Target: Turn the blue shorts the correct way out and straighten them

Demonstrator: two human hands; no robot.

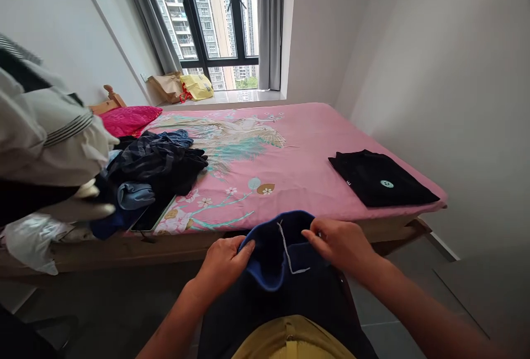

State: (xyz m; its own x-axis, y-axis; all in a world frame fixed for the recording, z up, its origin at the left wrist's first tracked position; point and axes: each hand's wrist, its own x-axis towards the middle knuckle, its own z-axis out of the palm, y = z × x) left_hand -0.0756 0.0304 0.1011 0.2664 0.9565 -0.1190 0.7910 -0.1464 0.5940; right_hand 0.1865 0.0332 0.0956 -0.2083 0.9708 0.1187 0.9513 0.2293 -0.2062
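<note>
Blue drawstring pants (269, 277) hang in front of me, the waistband spread into an open loop; the leg length is hidden. A white drawstring (285, 248) dangles from the near side of the waist. My left hand (226, 262) grips the waistband's left edge between thumb and fingers. On the opposite edge, my right hand (342, 243) is closed on the band. Beyond the right hand, a folded black garment (383, 179) with a round pale-green print lies flat on the pink bed (306, 171).
Piled dark clothes (153, 160) cover the bed's left side, beside a pink pillow (130, 120) and a phone-like dark slab (153, 212). Pale clothing (45, 121) hangs close at the left. Bags (196, 87) sit on the windowsill. A wall (455, 72) borders the right.
</note>
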